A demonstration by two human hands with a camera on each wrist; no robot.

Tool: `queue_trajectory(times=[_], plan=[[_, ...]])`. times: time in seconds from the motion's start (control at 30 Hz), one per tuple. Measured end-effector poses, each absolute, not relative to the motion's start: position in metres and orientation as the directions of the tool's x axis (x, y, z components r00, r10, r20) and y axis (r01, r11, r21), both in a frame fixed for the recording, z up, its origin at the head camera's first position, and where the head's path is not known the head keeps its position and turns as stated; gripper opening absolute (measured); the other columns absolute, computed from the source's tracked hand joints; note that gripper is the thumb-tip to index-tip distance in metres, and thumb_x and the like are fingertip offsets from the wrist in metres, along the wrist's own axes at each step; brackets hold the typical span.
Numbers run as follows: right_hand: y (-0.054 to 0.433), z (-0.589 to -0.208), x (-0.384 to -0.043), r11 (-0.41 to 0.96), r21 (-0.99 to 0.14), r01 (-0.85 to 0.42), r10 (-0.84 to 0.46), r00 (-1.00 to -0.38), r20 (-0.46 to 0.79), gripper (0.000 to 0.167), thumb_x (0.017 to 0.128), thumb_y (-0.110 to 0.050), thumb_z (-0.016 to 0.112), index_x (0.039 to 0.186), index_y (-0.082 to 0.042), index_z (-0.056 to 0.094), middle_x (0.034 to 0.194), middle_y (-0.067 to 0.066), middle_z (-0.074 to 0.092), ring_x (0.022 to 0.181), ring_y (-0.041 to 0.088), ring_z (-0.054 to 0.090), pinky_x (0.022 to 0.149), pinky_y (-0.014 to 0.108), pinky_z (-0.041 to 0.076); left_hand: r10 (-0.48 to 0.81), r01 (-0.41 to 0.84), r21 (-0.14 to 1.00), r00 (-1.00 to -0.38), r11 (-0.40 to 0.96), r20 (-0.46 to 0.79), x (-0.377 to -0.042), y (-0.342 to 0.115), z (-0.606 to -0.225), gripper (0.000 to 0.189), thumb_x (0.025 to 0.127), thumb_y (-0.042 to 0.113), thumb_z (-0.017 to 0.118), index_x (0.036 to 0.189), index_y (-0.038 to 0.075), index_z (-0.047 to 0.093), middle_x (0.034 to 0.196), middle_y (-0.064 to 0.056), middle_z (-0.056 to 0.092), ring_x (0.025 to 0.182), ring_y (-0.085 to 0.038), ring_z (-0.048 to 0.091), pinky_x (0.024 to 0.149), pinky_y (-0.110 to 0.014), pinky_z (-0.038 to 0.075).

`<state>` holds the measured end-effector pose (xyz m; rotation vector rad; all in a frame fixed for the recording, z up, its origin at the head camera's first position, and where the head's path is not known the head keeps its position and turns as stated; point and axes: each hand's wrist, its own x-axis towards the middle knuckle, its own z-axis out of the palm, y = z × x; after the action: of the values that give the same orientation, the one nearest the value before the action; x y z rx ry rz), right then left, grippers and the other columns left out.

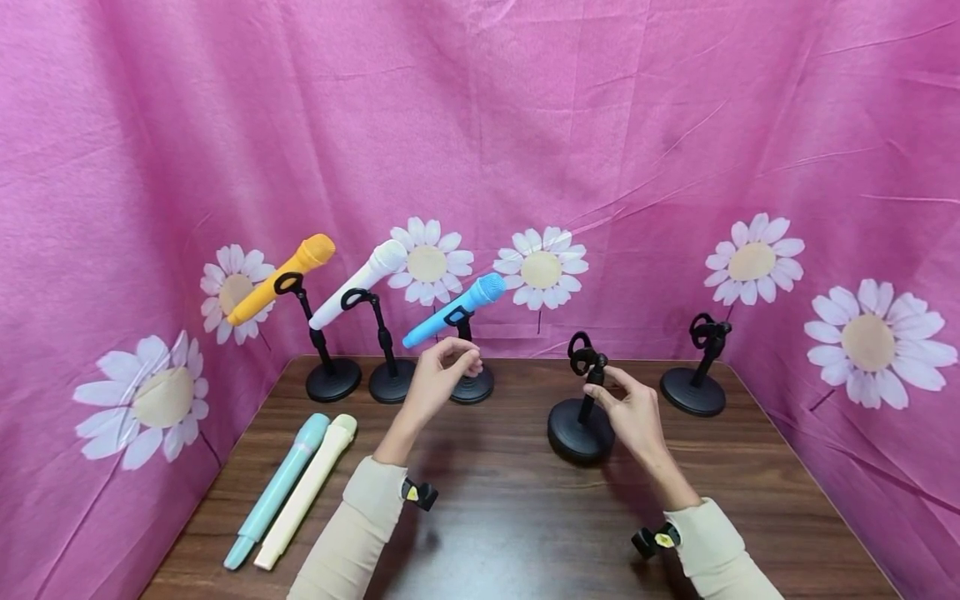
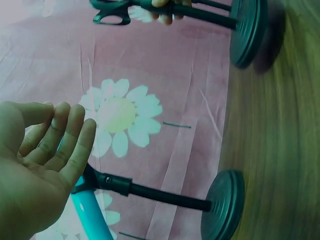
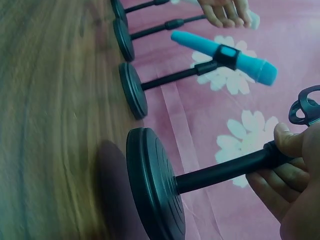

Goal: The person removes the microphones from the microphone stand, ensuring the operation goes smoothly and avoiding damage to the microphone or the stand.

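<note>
My right hand [image 1: 632, 410] grips the upright of a black microphone stand [image 1: 581, 429] just below its clip. In the right wrist view that stand's round base [image 3: 152, 185] appears lifted a little off the tabletop, its shadow apart from it. My left hand [image 1: 442, 372], fingers loosely bent and holding nothing, is nearest to the stand that bears a blue microphone [image 1: 457, 310]. In the head view it hides part of that stand. In the left wrist view the palm [image 2: 35, 185] shows bare, with the blue microphone partly behind the fingers.
At the back left, an orange microphone [image 1: 281, 282] and a white microphone [image 1: 358, 283] rest in stands. Another black stand [image 1: 693, 392] with a bare clip is at the back right. Teal [image 1: 277, 492] and cream microphones [image 1: 307, 493] lie at left on the wooden table [image 1: 495, 533].
</note>
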<state>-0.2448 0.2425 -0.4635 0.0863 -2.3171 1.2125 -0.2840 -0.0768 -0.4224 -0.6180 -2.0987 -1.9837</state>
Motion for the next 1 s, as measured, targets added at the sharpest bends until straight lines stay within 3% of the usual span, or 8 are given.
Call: queue_trajectory(times=[0.2, 0.37, 0.6, 0.73, 0.9, 1.0], plan=[[0.256, -0.46, -0.252, 0.601, -0.749, -0.278, 0.198, -0.857, 0.477, 0.034, 0.091, -0.016, 0.087, 0.121, -0.005, 0.078, 0.096, 0.018, 0.082, 0.076, -0.017, 0.061, 0.069, 0.005, 0.046, 0.127, 0.441, 0.894, -0.894, 0.074, 0.43, -0.295, -0.087, -0.42, 0.017, 0.104, 0.008, 0.07, 0.112, -0.007, 0.072, 0.096, -0.027, 0.073, 0.082, -0.016, 0.072, 0.079, -0.028, 0.065], [0.266, -0.459, -0.26, 0.59, -0.76, -0.272, 0.213, -0.856, 0.471, 0.032, 0.092, -0.013, 0.085, 0.122, -0.005, 0.078, 0.099, 0.02, 0.081, 0.075, -0.021, 0.059, 0.068, 0.004, 0.047, 0.118, 0.427, 0.896, -0.902, 0.121, 0.415, -0.305, -0.093, -0.419, 0.024, 0.104, 0.008, 0.069, 0.117, -0.013, 0.069, 0.1, -0.03, 0.073, 0.09, -0.039, 0.074, 0.077, -0.025, 0.063], [0.279, -0.461, -0.271, 0.602, -0.759, -0.249, 0.231, -0.855, 0.464, 0.034, 0.093, -0.013, 0.084, 0.124, -0.003, 0.076, 0.102, 0.023, 0.08, 0.073, -0.025, 0.056, 0.066, 0.003, 0.046, 0.06, 0.419, 0.884, -0.907, 0.21, 0.416, -0.313, -0.101, -0.413, 0.018, 0.102, 0.008, 0.071, 0.112, -0.007, 0.073, 0.095, -0.026, 0.075, 0.082, -0.019, 0.074, 0.074, -0.026, 0.064], [0.288, -0.461, -0.278, 0.619, -0.746, -0.246, 0.237, -0.847, 0.476, 0.033, 0.094, -0.013, 0.084, 0.124, -0.004, 0.077, 0.102, 0.023, 0.081, 0.071, -0.024, 0.057, 0.065, 0.003, 0.045, 0.061, 0.454, 0.838, -0.887, 0.302, 0.459, -0.319, -0.107, -0.411, 0.015, 0.103, 0.01, 0.071, 0.11, -0.002, 0.075, 0.099, -0.021, 0.078, 0.091, -0.029, 0.075, 0.075, -0.022, 0.058], [0.298, -0.461, -0.286, 0.61, -0.756, -0.239, 0.249, -0.847, 0.469, 0.032, 0.095, -0.013, 0.082, 0.124, -0.002, 0.076, 0.103, 0.025, 0.08, 0.07, -0.02, 0.059, 0.063, 0.004, 0.047, 0.061, 0.468, 0.799, -0.874, 0.378, 0.483, -0.326, -0.114, -0.411, 0.012, 0.103, 0.013, 0.071, 0.11, 0.003, 0.076, 0.1, -0.018, 0.078, 0.085, -0.019, 0.071, 0.07, -0.019, 0.05], [0.303, -0.461, -0.291, 0.601, -0.765, -0.232, 0.255, -0.851, 0.459, 0.032, 0.096, -0.014, 0.082, 0.124, -0.001, 0.076, 0.104, 0.027, 0.079, 0.07, -0.021, 0.059, 0.063, 0.004, 0.048, 0.057, 0.466, 0.782, -0.871, 0.413, 0.489, -0.33, -0.117, -0.411, 0.011, 0.102, 0.01, 0.072, 0.11, 0.004, 0.076, 0.099, -0.017, 0.077, 0.08, -0.019, 0.067, 0.068, -0.02, 0.05]])
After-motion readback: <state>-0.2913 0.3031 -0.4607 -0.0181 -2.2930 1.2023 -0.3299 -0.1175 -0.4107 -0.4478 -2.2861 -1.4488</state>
